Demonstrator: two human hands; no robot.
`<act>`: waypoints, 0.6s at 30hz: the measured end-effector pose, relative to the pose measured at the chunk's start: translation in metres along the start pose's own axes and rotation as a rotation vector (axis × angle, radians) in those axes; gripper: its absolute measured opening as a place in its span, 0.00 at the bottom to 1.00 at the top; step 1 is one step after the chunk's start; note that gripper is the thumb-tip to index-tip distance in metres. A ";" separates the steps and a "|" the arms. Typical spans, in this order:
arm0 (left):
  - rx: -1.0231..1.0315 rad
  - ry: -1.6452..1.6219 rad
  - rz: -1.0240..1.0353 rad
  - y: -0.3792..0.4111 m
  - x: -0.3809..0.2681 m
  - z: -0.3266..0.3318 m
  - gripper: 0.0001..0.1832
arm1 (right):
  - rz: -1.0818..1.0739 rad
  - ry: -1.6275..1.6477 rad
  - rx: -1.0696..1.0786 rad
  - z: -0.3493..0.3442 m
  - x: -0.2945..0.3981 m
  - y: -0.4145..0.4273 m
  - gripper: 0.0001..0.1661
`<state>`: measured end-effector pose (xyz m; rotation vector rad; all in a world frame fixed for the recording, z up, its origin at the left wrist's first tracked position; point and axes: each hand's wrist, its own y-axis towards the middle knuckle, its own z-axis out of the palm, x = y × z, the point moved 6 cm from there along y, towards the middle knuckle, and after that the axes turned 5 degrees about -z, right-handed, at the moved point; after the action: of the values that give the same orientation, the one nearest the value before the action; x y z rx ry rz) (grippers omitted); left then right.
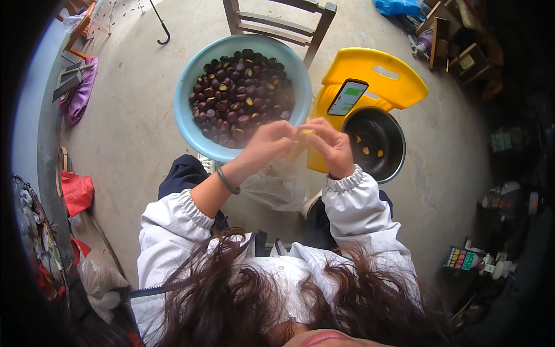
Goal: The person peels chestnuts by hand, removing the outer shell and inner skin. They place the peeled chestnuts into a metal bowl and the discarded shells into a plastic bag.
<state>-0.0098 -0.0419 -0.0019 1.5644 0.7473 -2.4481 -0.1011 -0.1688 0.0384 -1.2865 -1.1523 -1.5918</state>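
Observation:
My right hand [331, 147] pinches a peeled yellow chestnut kernel [308, 132] between thumb and fingers. The fingertips of my left hand [274, 138] meet it at the kernel's left side; blur hides whether they grip anything. Just beyond my left hand is a light blue plastic basin [184, 108] with many dark brown chestnuts [238, 93], some cut to show yellow flesh. Right of my right hand stands a dark-lined metal pot [377, 123], in which three yellow kernel pieces [365, 150] lie. Below my hands, between my legs, hangs a clear plastic bag [277, 191] with some brownish bits inside.
A yellow plastic chair [338, 65] stands beside the basin, with a lit phone [348, 97] on it next to the pot. Behind the basin is a wooden chair [277, 24]. Bags, including a red one [78, 191], line the left wall; wooden items [440, 41] lie far right.

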 end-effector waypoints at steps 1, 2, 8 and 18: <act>-0.026 0.024 0.015 -0.002 -0.002 0.000 0.08 | 0.058 0.065 0.026 0.001 -0.001 0.000 0.12; -0.052 0.047 0.030 -0.003 -0.004 -0.001 0.08 | 0.076 0.077 0.028 0.002 -0.002 0.000 0.12; -0.064 -0.090 -0.043 -0.004 0.001 0.003 0.08 | 0.073 0.072 0.048 0.003 -0.003 -0.003 0.12; 0.069 0.423 0.085 -0.007 0.023 0.011 0.03 | 0.105 0.246 -0.023 -0.015 -0.008 -0.004 0.13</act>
<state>-0.0316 -0.0379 -0.0164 2.1270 0.6398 -2.1260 -0.1078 -0.1815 0.0284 -1.1105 -0.9019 -1.6369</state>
